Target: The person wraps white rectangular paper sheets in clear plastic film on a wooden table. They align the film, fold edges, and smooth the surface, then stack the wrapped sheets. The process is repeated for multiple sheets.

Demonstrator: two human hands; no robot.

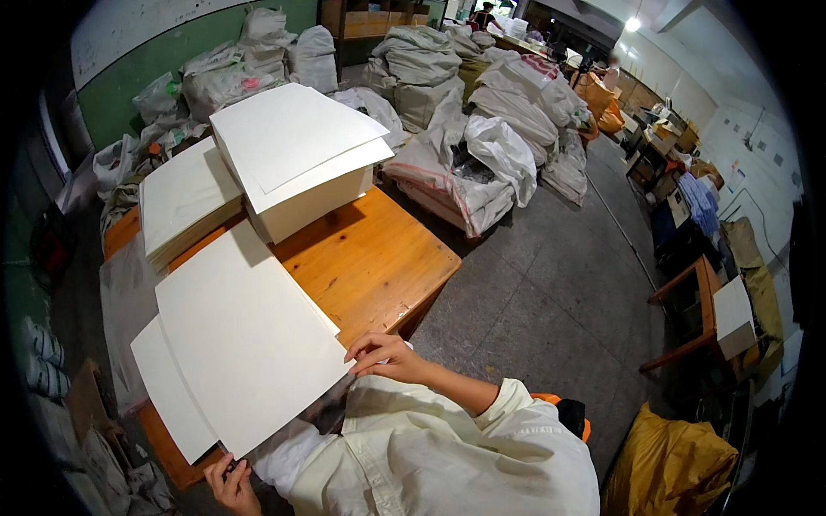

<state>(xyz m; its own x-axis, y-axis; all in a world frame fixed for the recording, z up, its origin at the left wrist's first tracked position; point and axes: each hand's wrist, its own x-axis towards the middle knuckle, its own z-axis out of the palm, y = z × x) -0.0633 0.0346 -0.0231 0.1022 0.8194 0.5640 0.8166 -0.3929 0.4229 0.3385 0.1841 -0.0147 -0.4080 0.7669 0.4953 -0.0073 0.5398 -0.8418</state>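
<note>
A large white sheet (249,335) lies on the wooden table in front of me, overlapping another white sheet (168,387) at its left. My right hand (389,358) is closed at the top sheet's right corner, its fingertips on the edge. At the near left corner is my left hand (231,487), its fingers closed round a small dark thing that I cannot make out. A tall stack of white sheets (314,205) stands on the far part of the table. Left of it is a lower stack of white sheets (185,193).
Bare wood of the table (370,258) shows at the right. White woven sacks (456,172) crowd the floor beyond it. A wooden stool (693,314) and a yellow sack (675,464) stand to the right. Clear plastic (125,301) hangs over the table's left edge.
</note>
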